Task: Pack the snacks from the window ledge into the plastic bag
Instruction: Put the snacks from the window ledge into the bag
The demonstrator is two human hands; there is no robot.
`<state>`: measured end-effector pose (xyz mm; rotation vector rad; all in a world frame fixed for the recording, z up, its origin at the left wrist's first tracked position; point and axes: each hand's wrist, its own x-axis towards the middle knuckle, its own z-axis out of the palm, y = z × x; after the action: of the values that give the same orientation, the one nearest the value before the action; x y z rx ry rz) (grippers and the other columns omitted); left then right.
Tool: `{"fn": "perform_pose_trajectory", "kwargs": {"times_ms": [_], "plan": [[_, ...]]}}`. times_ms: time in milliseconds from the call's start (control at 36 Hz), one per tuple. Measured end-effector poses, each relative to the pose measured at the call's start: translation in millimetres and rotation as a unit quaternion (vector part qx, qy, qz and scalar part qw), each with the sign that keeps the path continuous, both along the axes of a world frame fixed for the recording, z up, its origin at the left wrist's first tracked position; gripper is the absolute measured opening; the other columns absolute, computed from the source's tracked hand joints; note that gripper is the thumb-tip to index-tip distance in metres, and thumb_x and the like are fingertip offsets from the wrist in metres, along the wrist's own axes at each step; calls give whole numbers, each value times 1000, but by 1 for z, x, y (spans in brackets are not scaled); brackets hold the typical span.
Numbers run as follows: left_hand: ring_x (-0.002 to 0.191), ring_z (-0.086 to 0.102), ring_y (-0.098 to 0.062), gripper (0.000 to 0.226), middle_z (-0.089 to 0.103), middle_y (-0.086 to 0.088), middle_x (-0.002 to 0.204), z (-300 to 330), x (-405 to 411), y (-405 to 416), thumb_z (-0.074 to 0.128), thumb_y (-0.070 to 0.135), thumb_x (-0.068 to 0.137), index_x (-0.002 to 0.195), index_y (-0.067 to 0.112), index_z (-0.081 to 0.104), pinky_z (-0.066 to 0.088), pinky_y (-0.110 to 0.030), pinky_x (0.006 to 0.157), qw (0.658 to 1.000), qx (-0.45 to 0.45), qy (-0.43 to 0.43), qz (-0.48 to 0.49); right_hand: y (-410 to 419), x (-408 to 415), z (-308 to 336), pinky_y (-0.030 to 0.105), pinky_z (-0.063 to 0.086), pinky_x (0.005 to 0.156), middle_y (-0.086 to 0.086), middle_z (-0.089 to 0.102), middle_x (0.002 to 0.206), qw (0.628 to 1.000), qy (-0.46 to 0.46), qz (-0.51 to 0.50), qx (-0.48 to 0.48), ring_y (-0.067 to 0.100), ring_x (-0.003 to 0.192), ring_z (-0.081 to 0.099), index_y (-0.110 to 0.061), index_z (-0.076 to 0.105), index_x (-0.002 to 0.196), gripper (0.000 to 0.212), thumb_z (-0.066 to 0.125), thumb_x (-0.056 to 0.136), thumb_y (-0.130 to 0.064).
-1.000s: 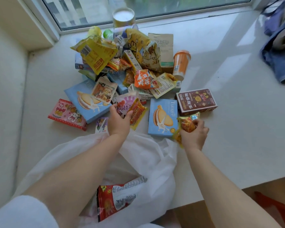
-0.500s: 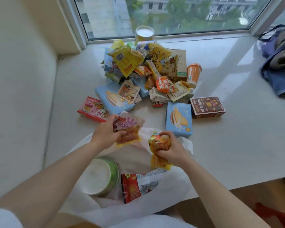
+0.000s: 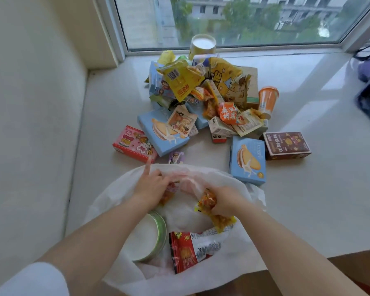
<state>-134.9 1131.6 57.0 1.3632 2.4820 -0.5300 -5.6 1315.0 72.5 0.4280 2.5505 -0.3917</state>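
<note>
Head view: pink rabbit-print box far left on the window ledge, print too blurred to read. Left hand over the white plastic bag mouth, forefinger straight, other fingers pinching an orange-red packet. Green-rimmed tub and red packet lie inside the bag. Right hand curled around an orange snack pouch, just inside the bag. Blue sandwich-biscuit box just beyond, brown box rightmost; labels illegible
</note>
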Motion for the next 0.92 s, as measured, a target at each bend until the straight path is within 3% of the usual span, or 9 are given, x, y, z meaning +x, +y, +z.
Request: {"fn": "perform_pose_trajectory", "kwargs": {"times_ms": [139,222,333,444,583,667,750,833,917], "plan": [[134,35,-15,76,60,5,125,-9,-10,-9,42,2,87,149,34,13,-9,-55,114,996,39,-65,35,-9,-12,0,25,45,81,-2,58,110,965,-156,-46,-205,17,97,54,-19,53,123,57,75,72,-30],[136,32,-15,72,56,5,132,-13,-16,-13,43,5,88,149,34,16,-6,-52,115,994,46,-92,30,-14,-13,-13,31,48,86,4,60,118,970,-183,-13,-157,23,105,56,-19,53,124,57,74,72,-27],[138,28,-17,60,46,5,142,-11,-19,-14,38,9,93,148,30,22,-3,-51,118,996,23,-81,5,-5,-14,-22,35,49,84,3,52,111,994,-46,-70,-75,26,107,54,-25,45,132,57,62,78,-22],[138,25,-22,62,42,0,143,-16,-18,-15,30,8,97,150,35,12,2,-52,117,996,9,-86,27,-2,-13,-34,34,40,91,7,42,131,994,57,-45,84,28,118,41,-23,39,135,50,50,86,-15],[137,24,-25,56,41,-3,143,-29,-18,-10,28,28,99,150,34,7,4,-55,116,993,-12,-110,50,-19,3,-54,38,25,108,9,26,147,989,-29,77,119,29,134,24,-22,27,143,61,48,88,-39],[135,29,-21,60,45,0,135,-26,-23,-7,12,60,93,147,36,24,5,-56,115,993,12,-112,29,-20,-6,-38,41,38,94,10,49,130,988,48,71,129,29,118,44,-16,51,127,65,40,80,-60],[115,46,-20,83,55,1,113,-13,-29,-3,-6,68,84,122,31,57,22,-46,110,986,135,-87,47,-16,-31,-20,36,46,73,4,64,95,972,177,67,142,25,88,56,-17,66,99,50,41,78,-55],[102,52,-21,57,58,0,105,-9,-44,8,18,53,93,110,22,63,34,-36,95,948,274,-62,150,-12,-67,-4,36,40,88,1,59,111,983,170,-13,71,23,106,51,-20,60,113,36,47,88,-41],[111,50,-22,33,53,-5,122,-6,-69,20,43,31,95,124,17,54,40,-36,94,914,275,-83,287,-8,-100,-7,34,35,96,1,53,126,988,127,-79,38,22,117,43,-21,52,126,38,42,92,-37]]}}
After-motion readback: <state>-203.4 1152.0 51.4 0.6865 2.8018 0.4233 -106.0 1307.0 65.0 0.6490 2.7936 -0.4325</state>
